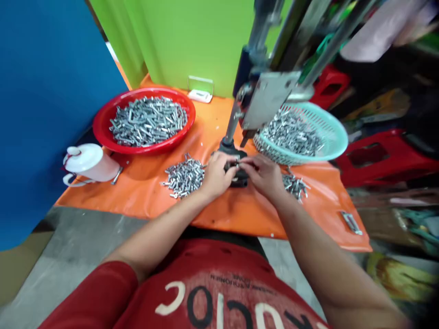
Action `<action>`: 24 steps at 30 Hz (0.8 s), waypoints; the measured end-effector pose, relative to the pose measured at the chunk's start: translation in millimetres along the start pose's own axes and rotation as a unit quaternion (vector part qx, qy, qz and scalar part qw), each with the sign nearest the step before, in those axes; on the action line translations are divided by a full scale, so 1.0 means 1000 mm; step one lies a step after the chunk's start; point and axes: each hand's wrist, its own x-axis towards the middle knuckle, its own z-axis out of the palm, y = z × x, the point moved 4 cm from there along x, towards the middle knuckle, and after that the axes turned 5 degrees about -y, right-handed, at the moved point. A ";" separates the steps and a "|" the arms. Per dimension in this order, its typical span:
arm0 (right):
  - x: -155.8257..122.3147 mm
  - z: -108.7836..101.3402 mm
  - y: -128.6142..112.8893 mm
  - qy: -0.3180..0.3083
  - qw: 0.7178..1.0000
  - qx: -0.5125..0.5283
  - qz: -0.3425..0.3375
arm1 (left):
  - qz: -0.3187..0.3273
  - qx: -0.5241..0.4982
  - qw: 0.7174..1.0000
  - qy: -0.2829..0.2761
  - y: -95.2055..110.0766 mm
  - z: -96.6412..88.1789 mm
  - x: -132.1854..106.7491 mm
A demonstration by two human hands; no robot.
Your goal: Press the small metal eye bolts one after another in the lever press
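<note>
My left hand [219, 172] and my right hand [262, 173] meet over the dark base [239, 183] of an upright hand press [228, 145]. Fingers of both hands pinch at a small metal piece [237, 163] between them; its kind is too small to make out. Beside my left hand lies a heap of short silvery metal parts [185, 177]. To the right of my right hand is a smaller heap of metal parts [295, 185], partly hidden by the hand. The press's metal head plate [270, 98] stands above my hands.
A red basin [98, 123] of longer metal parts stands back left, a pale green basket [334, 137] of metal parts back right. A white lidded mug [92, 162] sits at the left edge. A small metal piece [351, 222] lies far right on the orange cover [322, 205]. Red stools [387, 155] stand beyond.
</note>
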 end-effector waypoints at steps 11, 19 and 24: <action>0.011 0.015 0.006 0.007 0.971 -0.227 -0.067 | 0.034 0.072 0.994 -0.080 -0.024 0.012 0.024; 0.013 0.017 -0.003 -0.016 0.962 -0.273 -0.022 | 0.047 0.104 0.989 -0.096 -0.017 0.011 0.024; 0.014 0.015 -0.011 -0.017 0.951 -0.309 -0.006 | 0.042 0.118 0.987 -0.100 -0.017 0.011 0.023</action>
